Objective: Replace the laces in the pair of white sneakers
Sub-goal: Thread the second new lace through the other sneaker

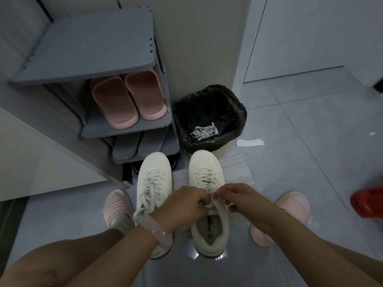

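Both hands are pinching the lace (209, 200) atop the right sneaker (209, 204): left hand (182, 206) and right hand (238, 196), fingers curled. The left sneaker (154, 183) is lying just beside the left hand.

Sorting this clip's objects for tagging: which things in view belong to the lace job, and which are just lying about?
Job:
- right sneaker, lace ends pinched by left hand and right hand
- left sneaker, laced
- laces in the bin

Lying about:
- pink slippers on the shoe rack
- white paper scrap
- red object
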